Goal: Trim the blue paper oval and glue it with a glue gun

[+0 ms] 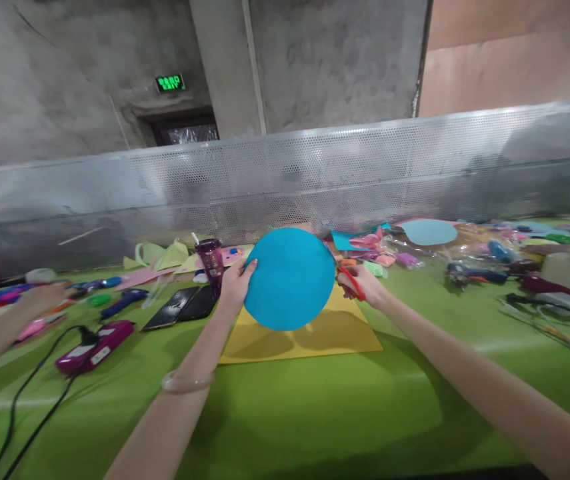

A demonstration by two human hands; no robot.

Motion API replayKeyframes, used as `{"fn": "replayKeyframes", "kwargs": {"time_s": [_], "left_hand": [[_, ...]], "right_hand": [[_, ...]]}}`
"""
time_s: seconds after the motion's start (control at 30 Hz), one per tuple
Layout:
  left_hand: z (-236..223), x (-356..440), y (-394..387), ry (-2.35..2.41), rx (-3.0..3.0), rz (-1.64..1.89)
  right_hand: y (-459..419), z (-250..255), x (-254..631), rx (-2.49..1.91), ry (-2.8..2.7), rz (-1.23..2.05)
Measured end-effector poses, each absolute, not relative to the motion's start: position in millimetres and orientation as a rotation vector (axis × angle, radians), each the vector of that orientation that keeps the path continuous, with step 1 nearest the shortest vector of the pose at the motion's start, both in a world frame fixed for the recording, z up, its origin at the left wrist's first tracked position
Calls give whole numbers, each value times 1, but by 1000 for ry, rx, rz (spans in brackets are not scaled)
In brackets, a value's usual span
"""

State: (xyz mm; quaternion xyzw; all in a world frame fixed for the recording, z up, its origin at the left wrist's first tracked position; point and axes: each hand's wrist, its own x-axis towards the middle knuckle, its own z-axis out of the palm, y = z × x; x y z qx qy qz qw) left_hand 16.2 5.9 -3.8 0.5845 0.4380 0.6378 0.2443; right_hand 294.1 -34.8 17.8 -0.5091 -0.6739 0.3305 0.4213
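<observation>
A round sheet of blue paper (289, 279) is held up in front of me. My left hand (236, 283) pinches its left edge, thumb on the near face. At the opposite edge, my right hand (365, 283) grips red-handled scissors (355, 285). Their blades point up and left beside the disc's right rim; whether they touch the paper I cannot tell. Below the disc, a yellow sheet (309, 340) lies flat on the green table (335, 413), partly covered from view.
Left of the sheet are phones (175, 308), a dark cup with a straw (209, 260) and a purple power strip (95, 347) with black cables. Another person's arm (15, 320) reaches in at far left. Paper scraps and a glue gun (479, 273) lie right. A perforated metal panel (285, 180) stands behind.
</observation>
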Motion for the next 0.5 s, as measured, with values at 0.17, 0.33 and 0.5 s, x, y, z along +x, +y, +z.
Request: {"fn": "replayKeyframes", "kwargs": {"time_s": [0.17, 0.33, 0.5], "left_hand": [[-5, 16, 6, 1199, 1605, 1746], [-6, 15, 7, 1215, 1615, 1756], [-2, 17, 3, 1204, 1603, 1756]], "right_hand": [[-34, 18, 293, -1239, -1701, 845], [-31, 15, 295, -1235, -1704, 853], [-24, 9, 297, -1238, -1709, 836]]}}
